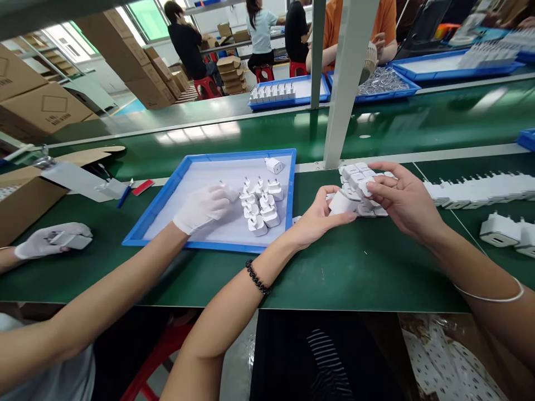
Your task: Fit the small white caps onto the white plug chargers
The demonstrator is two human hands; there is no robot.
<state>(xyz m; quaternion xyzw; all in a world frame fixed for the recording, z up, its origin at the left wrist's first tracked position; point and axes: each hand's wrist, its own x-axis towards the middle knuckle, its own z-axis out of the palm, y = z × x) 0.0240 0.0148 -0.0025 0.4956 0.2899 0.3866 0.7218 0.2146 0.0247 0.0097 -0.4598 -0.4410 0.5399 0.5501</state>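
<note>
My left hand (313, 221) is closed around a white plug charger (343, 203) above the green bench. Close beside it, my right hand (403, 195) pinches a small white charger piece (366, 187) between thumb and fingers; its exact form is partly hidden. Just behind both hands lies a cluster of white chargers (355, 170), some covered by my fingers. To the left, a blue-rimmed tray (200, 157) bears several white chargers (259, 206) with their pins up, and one more (273, 165) near its far corner.
A co-worker's gloved hand (204, 207) reaches into the tray; their other gloved hand (62, 240) holds a charger. Rows of chargers (485, 188) stand at the right. A white post (337, 111) rises behind my hands. A blue pen (124, 195) and cardboard box (25, 211) are left.
</note>
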